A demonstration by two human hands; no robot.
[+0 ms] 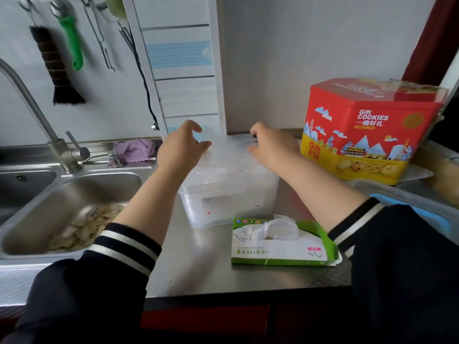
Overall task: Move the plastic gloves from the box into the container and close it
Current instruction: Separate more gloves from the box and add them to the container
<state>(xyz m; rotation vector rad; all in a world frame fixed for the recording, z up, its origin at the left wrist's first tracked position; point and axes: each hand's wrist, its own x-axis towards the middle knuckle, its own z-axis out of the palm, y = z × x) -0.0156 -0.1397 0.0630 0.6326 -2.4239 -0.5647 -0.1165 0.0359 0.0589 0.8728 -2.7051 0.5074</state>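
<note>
Plastic gloves [278, 229] bulge as a clear crumpled tuft from the opening of a green-and-white glove box [280, 247], which lies flat on the near right part of the steel counter [198, 269]. Just beyond the box, almost touching its far left corner, stands the translucent white container [223, 202], with a small red dot on its near wall. Its clear lid [223, 160] sits over the top, seemingly tilted up toward the far side, though blur makes the exact seating hard to tell. The left hand [180, 147] rests at the lid's far left edge, fingers curled down onto it and thumb reaching toward the centre. The right hand [270, 147] is at the lid's far right edge, fingers bent over the rim; whether they pinch it cannot be told. Both forearms come out of dark sleeves with white-striped cuffs. To the left lies a steel sink [37, 202] holding pale scraps, with a faucet [37, 115] and a purple cloth [135, 150] behind it. To the right stands a red and yellow cookie tin [367, 130]. On the far wall hang a brush [56, 68] and a green-handled tool [73, 40].
</note>
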